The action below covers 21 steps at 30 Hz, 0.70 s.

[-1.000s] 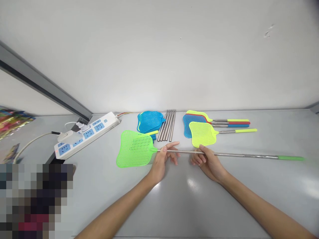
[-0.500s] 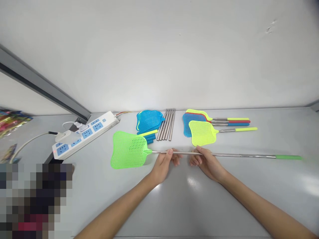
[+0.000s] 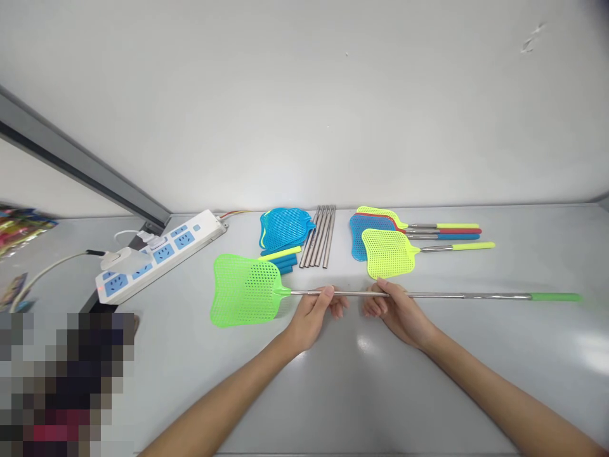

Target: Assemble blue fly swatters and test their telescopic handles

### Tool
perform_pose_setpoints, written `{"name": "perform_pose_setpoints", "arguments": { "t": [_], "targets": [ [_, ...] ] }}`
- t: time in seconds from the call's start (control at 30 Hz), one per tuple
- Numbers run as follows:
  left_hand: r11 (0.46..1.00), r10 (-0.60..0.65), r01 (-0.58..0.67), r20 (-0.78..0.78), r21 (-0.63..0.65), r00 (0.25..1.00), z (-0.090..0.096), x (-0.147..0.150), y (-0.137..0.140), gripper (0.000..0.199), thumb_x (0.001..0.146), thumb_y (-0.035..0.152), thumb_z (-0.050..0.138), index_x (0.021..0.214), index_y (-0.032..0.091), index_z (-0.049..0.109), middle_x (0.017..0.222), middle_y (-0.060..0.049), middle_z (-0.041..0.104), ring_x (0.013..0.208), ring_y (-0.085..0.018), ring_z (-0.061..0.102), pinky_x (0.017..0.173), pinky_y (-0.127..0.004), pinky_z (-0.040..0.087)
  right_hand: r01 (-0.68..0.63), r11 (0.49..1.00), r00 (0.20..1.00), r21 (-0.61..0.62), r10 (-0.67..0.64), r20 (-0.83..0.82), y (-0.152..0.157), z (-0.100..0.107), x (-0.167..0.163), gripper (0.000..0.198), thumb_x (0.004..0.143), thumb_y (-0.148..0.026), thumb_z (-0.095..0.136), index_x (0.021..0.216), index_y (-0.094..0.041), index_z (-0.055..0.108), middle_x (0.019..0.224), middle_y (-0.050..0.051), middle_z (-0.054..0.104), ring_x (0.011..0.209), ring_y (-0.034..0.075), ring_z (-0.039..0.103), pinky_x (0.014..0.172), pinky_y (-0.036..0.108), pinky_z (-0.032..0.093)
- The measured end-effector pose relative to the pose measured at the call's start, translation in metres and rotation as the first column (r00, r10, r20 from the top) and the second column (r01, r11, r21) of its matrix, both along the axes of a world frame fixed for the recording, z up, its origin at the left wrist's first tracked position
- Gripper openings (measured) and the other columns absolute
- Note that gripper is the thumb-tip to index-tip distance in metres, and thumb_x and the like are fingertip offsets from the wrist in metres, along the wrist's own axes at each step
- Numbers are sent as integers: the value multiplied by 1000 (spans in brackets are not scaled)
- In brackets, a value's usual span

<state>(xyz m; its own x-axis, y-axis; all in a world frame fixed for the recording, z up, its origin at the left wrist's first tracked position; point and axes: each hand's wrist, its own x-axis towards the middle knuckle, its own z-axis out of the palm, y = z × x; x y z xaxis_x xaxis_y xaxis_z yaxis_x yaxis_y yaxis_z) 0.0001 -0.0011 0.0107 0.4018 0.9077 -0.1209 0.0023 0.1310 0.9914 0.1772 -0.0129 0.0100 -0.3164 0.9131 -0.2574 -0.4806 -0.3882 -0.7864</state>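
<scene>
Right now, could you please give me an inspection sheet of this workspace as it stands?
Surface: grey table, glossy, with a light reflection near the hands.
Job's things: green fly swatter, its metal rod extended, held level just above the table.
Clutter: blue swatter heads, loose metal rods, finished swatters in yellow, red and blue, colourful packets far left.
Grippers: left hand and right hand both pinch the rod.
Cables: power strip with a plug in and a white lead.
Surroundings: plain white wall; blurred patch bottom left.
</scene>
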Motion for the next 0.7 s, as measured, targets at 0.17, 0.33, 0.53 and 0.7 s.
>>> {"name": "perform_pose_setpoints", "arguments": {
  "t": [0.17,0.33,0.53,0.7],
  "targets": [
    [1000,-15,15,2,-8,1000,-1,-1,-1,48,86,42,29,74,13,64,58,-2,53,61,-13,48,63,-25,36,-5,1000,1000,-2,5,4,0,0,0,44,84,-34,37,44,-18,43,49,0,39,54,14,40,60,30,34],
    [999,-51,51,31,14,998,0,-2,1,46,86,39,29,76,12,64,59,-3,54,60,-13,47,62,-25,36,-2,1000,1000,-1,2,-11,0,-1,0,44,85,-32,35,44,-18,43,50,0,39,54,14,40,60,30,34],
    [997,-79,78,93,12,993,-1,-4,4,39,84,32,34,72,10,64,59,-4,54,59,-14,48,61,-26,36,-12,1000,999,-4,12,-33,0,-3,1,44,86,-29,33,45,-17,43,50,0,39,54,13,40,60,30,34],
    [993,-117,119,86,-11,989,-1,-6,4,33,79,29,35,67,11,61,64,-5,56,63,-15,50,65,-28,38,-13,999,999,32,14,-38,0,-4,0,44,87,-26,32,46,-17,44,50,1,40,54,14,40,60,31,33]
  ]
}}
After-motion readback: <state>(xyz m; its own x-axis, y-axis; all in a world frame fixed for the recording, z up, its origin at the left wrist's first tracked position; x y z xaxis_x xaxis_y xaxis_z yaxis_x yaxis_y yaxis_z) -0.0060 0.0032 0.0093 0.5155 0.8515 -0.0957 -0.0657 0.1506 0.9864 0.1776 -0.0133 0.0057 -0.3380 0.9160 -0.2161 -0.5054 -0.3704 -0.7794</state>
